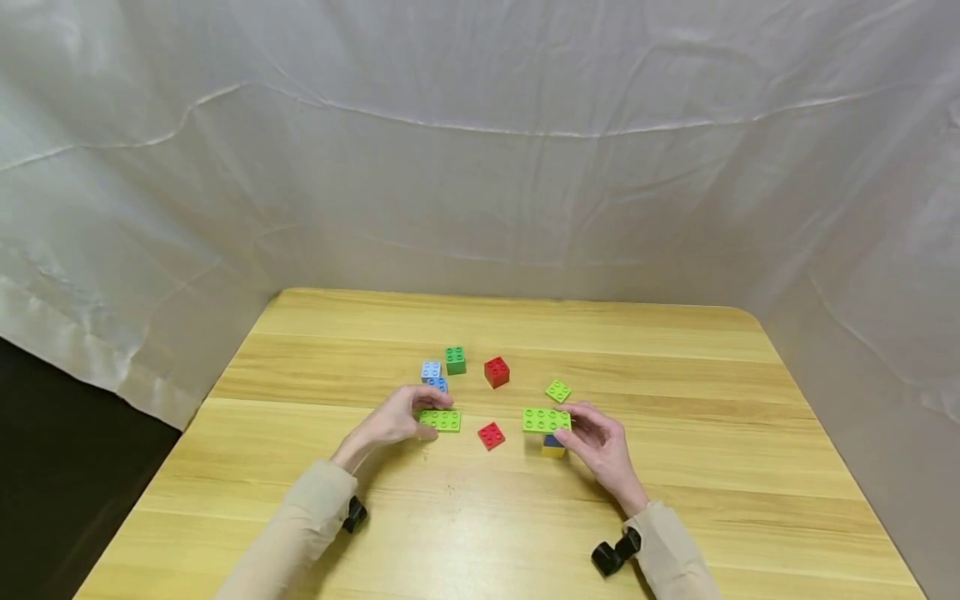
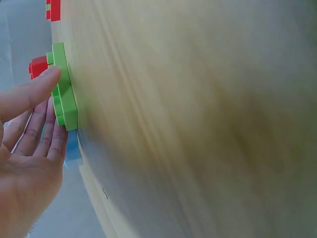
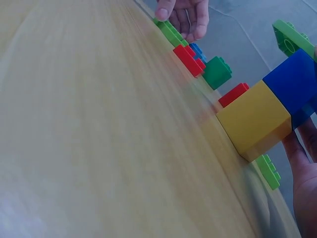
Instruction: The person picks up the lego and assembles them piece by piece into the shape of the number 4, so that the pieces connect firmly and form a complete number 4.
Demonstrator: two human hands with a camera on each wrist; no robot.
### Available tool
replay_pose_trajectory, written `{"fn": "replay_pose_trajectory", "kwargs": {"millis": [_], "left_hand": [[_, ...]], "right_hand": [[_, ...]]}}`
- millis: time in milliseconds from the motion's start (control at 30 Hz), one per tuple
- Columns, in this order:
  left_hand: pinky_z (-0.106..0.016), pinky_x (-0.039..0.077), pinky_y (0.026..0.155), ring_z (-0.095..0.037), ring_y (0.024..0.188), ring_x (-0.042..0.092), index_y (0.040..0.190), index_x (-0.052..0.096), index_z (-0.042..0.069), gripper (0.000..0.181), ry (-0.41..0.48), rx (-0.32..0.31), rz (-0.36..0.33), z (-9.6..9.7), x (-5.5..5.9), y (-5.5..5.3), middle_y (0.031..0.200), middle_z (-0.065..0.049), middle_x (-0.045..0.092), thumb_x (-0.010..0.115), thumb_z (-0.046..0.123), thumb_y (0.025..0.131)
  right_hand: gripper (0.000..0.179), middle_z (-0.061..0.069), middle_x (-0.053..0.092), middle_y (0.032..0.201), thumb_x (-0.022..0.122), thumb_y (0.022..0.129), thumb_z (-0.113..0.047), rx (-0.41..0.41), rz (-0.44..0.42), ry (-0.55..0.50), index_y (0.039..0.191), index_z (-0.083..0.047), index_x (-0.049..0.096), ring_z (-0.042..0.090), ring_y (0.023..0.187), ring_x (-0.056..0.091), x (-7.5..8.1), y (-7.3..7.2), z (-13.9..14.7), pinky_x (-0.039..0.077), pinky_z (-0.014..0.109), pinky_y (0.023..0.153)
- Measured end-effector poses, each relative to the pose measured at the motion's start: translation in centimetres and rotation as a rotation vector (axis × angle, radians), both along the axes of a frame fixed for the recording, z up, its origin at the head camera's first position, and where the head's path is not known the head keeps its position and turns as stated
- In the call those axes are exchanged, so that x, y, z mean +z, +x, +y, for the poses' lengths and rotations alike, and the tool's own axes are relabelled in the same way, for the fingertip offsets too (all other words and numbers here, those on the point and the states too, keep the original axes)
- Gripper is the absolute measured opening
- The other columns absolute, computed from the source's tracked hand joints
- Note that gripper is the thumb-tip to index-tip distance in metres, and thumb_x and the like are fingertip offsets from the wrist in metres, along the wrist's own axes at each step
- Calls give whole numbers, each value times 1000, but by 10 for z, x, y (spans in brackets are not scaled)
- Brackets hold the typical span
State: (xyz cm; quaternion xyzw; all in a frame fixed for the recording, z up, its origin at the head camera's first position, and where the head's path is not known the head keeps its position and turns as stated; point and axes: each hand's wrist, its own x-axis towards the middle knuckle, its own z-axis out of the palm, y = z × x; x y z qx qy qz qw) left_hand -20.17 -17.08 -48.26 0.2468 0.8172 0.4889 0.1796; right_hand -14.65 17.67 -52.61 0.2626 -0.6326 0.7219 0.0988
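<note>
On the left, my left hand (image 1: 401,414) curls its thumb and fingers about a lime green eight-stud building plate (image 1: 441,421) lying low at the tabletop. Its thumb (image 2: 42,91) overlaps the plate's studded side in the left wrist view, with the fingers behind. My right hand (image 1: 604,446) pinches a second lime green plate (image 1: 545,420), studs up. This plate is over a stack with a blue brick (image 3: 290,82) above a yellow brick (image 3: 255,121). In the right wrist view the plate looks tilted above the blue brick, and its right end is hidden.
Between the hands lies a flat red plate (image 1: 491,436). Farther back stand a red brick (image 1: 497,372), a green brick (image 1: 455,361) and light blue bricks (image 1: 431,372). A small lime plate (image 1: 558,391) lies behind the right hand. Pale curtains (image 1: 480,208) border the wooden table (image 1: 480,533).
</note>
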Motion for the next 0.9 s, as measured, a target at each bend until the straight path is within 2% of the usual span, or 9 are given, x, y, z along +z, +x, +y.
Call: {"fn": "replay_pose_trajectory", "kwargs": {"millis": [367,900], "left_hand": [[-50,52,106,-33,114,64,121,65,-2,47,-93,23,83,0,-2,1,123,-17,69,77,-11,76],[-49,52,105,-31,113,65,124,64,-2,50,-136,74,84,1,0,0,122,-16,70,80,-4,77]], "right_hand": [[34,-3,67,117,63,87,18,-11,-15,22,120,25,54,7,111,67,2,1,-1,56,20,97],[34,-3,68,117,62,87,19,-21,0,24,120,23,56,7,109,67,2,1,0,57,19,95]]}}
